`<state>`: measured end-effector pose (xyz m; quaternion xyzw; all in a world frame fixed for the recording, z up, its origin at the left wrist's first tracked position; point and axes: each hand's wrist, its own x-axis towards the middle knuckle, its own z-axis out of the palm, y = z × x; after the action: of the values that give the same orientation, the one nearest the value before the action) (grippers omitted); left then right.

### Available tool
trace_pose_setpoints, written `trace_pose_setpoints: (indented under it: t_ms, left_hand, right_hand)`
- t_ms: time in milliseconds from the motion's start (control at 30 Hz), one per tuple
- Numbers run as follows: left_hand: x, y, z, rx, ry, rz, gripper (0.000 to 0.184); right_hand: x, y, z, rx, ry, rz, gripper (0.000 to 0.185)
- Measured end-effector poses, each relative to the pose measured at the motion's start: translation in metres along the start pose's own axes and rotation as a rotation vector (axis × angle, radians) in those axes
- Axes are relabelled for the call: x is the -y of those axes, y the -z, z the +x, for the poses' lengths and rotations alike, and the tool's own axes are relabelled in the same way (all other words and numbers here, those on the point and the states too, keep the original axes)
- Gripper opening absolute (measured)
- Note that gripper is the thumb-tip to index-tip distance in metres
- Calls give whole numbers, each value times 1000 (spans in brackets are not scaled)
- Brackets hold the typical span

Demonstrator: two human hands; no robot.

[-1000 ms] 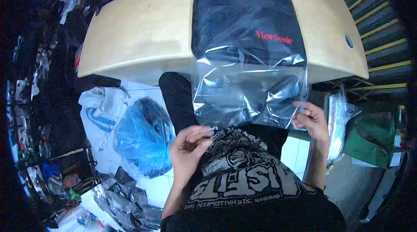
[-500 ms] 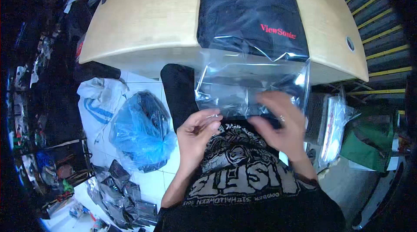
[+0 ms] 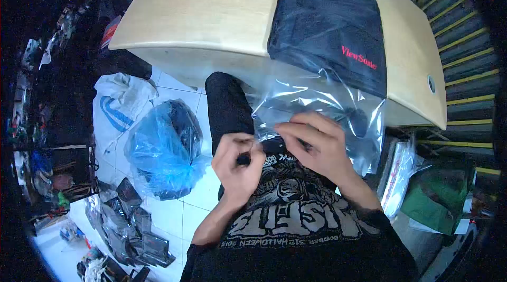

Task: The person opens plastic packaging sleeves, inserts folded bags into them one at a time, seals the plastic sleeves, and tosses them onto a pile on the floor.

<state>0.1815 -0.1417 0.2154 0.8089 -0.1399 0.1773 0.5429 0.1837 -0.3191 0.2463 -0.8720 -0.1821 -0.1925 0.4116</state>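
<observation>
A black ViewSonic pouch (image 3: 327,28) lies on the light wooden table (image 3: 211,12), inside a clear plastic bag (image 3: 317,94). The bag's loose end hangs over the table's near edge toward my lap. My left hand (image 3: 238,163) is closed in a pinch on the bag's near left corner. Close beside it, my right hand (image 3: 317,142) has its thumb and fingers bent together at the bag's edge; what lies between its fingertips is too small to make out.
On the white tiled floor at left are a blue plastic bag (image 3: 166,150) and a white sack (image 3: 121,99). Black wrapped packages (image 3: 132,229) lie lower left. At right are clear plastic packs (image 3: 398,179) and a green bag (image 3: 438,192).
My right hand has moved left from the bag's right side to beside my left hand. The pouch and bag now appear farther right and tilted, as the view has turned.
</observation>
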Motion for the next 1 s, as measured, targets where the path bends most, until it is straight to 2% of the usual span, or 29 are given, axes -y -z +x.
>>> trace_pose_setpoints:
  t_ms: [100,133,300,367,500,567,667,767,800,900,933,967,1000]
  left_hand:
    - [-4,-4,1,-150,-57,149,16]
    - [-3,-2,5,-140,-141,163,18]
    - [-2,-2,7,-69,-207,220,18]
    - [-4,-3,5,-86,-101,102,18]
    - [-1,0,4,-124,-137,161,17]
    - [-2,3,5,-105,-68,106,15]
    - [2,7,6,-85,-117,130,17]
    - [12,6,0,-143,65,-148,15]
    - [21,13,-1,-60,-15,-68,12]
    - [20,23,-2,76,34,-142,11]
    - [22,26,0,176,-138,-31,12]
    - [31,32,-2,281,-218,28,15]
    - [36,36,-4,358,-178,-17,17]
  right_hand:
    - [-3,-1,0,13,118,-26,29]
    - [-3,-1,2,25,151,-17,29]
    - [7,0,6,113,134,55,35]
    - [6,3,6,139,154,20,38]
    - [-2,-4,-9,85,144,-60,39]
    - [0,-6,-10,18,145,-76,39]
    - [1,0,-7,1,155,-122,35]
    - [-2,21,-13,60,101,-165,39]
    - [-3,31,-19,95,87,-215,40]
    - [-5,63,-49,181,-17,-302,43]
    - [-4,73,-58,215,-47,-336,43]
    - [-2,82,-68,249,-82,-368,42]
    - [1,90,-78,266,-129,-371,42]
